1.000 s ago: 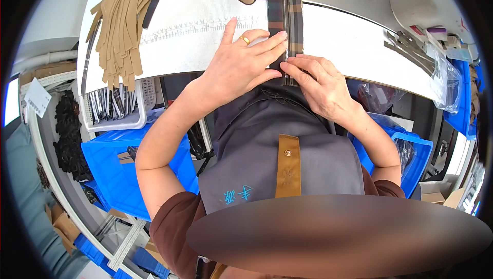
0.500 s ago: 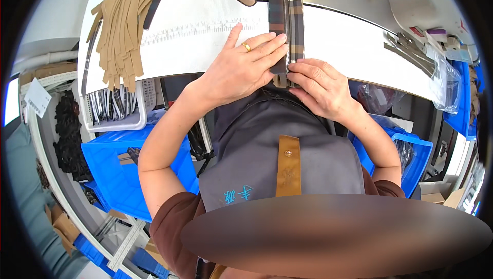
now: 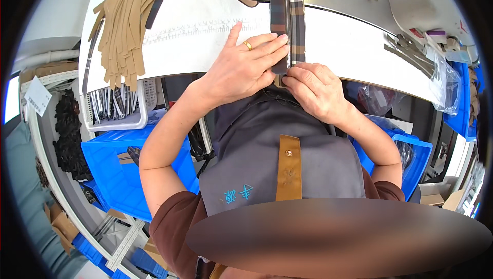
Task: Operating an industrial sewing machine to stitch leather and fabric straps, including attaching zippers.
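A long plaid fabric strip (image 3: 297, 22) with a metal zipper (image 3: 288, 37) along it runs from the machine bed toward me over the table's front edge. My left hand (image 3: 246, 61) lies palm down with spread fingers, their tips on the strip's dark left side (image 3: 278, 17). Its thumb rests by the near end, next to a small tan piece (image 3: 279, 81). At that end my right hand (image 3: 316, 88) is closed, thumb and fingers pinching the zipper strip's lower end. The pinched spot is partly hidden by the fingers.
On the white table's left lies a pile of tan strips (image 3: 126, 27) beside dark plaid ones. A white basket (image 3: 115, 125) and a blue bin (image 3: 118, 176) stand below left. Olive strips (image 3: 411, 55) and a plastic bag (image 3: 446, 86) lie at right, near another blue bin (image 3: 418, 150).
My right hand has slid slightly left and down, its fingers now nearer the tan piece at the strip's end. The left hand has hardly moved.
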`<action>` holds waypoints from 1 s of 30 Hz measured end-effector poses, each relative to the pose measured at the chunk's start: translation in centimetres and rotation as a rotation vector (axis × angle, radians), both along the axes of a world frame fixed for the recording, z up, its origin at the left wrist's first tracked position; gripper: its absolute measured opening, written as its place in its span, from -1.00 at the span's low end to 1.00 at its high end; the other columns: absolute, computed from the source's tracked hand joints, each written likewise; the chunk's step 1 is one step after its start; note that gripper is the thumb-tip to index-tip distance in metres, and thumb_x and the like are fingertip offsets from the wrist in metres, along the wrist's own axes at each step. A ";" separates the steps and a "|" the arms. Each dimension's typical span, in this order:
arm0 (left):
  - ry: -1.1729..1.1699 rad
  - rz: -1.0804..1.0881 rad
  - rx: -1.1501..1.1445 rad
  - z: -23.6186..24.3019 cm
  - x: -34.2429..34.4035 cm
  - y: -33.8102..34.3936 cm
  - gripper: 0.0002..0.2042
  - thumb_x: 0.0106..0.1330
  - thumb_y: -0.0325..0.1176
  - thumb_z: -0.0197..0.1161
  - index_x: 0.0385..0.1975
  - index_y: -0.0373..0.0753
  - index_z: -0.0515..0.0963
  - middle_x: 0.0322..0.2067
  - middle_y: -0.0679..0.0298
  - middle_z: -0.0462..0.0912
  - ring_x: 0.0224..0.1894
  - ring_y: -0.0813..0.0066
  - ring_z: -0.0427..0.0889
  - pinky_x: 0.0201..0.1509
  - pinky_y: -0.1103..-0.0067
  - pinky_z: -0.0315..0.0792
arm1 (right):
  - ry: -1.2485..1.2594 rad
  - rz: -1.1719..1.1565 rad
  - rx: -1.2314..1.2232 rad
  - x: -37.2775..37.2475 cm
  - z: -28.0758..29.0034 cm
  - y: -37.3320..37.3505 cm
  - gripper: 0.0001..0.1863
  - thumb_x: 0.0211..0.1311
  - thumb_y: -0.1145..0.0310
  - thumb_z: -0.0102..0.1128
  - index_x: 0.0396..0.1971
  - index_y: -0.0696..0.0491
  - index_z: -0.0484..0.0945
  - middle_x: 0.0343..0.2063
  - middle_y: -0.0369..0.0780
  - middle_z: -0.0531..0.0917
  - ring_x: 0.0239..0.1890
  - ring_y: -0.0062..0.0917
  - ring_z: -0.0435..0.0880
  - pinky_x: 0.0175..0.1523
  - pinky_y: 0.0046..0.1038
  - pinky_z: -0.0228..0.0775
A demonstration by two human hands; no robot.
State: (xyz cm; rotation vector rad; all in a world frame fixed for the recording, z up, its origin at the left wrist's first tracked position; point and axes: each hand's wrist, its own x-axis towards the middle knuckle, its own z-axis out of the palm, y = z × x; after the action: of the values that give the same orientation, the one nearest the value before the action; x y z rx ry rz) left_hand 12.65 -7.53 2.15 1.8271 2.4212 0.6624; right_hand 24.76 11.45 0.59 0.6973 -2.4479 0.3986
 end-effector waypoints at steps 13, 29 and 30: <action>0.034 -0.010 0.026 0.0 -0.1 0.3 -0.43 -0.01 -0.44 0.19 0.14 -0.16 0.44 0.20 0.35 0.44 0.23 0.43 0.40 0.30 -0.12 -0.06 | -0.019 0.025 0.029 -0.5 1.9 -0.2 -0.78 -0.16 0.49 0.25 -0.41 0.17 0.52 -0.32 -0.18 0.61 -0.30 -0.42 0.61 -0.30 -0.48 0.48; 0.279 -0.002 0.177 -0.9 -7.9 3.8 -0.60 0.21 -0.44 0.21 0.09 -0.22 0.47 0.19 0.33 0.43 0.20 0.43 0.42 0.32 0.13 0.08 | -0.075 0.108 0.010 -0.9 1.9 0.0 -0.84 -0.16 0.46 0.20 -0.50 0.17 0.49 -0.32 -0.11 0.59 -0.39 -0.49 0.56 -0.38 -0.54 0.39; 0.273 0.001 0.145 -1.0 -8.5 4.1 -0.60 0.21 -0.44 0.21 0.09 -0.22 0.47 0.19 0.33 0.43 0.20 0.43 0.42 0.32 0.13 0.08 | -0.079 0.113 0.003 -1.0 2.0 0.1 -0.84 -0.16 0.46 0.20 -0.50 0.17 0.49 -0.31 -0.10 0.59 -0.40 -0.49 0.56 -0.38 -0.54 0.39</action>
State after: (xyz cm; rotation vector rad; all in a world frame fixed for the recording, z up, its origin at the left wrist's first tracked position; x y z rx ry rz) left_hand 4.12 -3.38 1.13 2.0978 2.6015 0.6417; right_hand 23.80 11.50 2.59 0.8390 -2.4903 0.4748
